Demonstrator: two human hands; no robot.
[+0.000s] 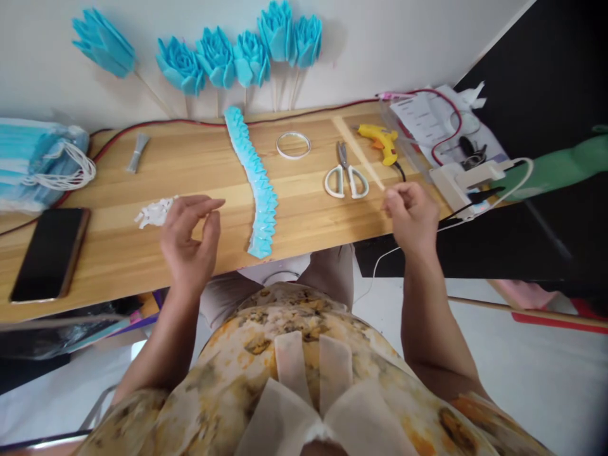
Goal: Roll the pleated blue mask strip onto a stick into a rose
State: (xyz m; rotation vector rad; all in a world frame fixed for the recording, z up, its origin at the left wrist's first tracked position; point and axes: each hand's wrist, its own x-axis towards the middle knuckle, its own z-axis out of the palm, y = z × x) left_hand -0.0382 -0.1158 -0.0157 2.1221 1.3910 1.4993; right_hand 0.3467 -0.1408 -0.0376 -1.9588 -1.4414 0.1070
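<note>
My right hand (412,215) is closed around the near end of a thin pale wooden stick (361,155), which slants away over the table. My left hand (192,237) hovers over the table's near side, thumb and forefinger apart with nothing between them. Beside it lies a small heap of white scraps (154,213). Between my hands a long strip of pleated light-blue petals (255,183) curves across the wood. White-handled scissors (346,174) lie left of the stick, and a yellow hot glue gun (381,142) rests to its right.
Blue flowers (216,57) on sticks stand along the wall. A roll of tape (293,145) lies mid-table. At left are a phone (50,253), a blue bag (35,161) and a bundle of ties (137,152). A power strip (458,190), cables and papers (422,120) occupy the right.
</note>
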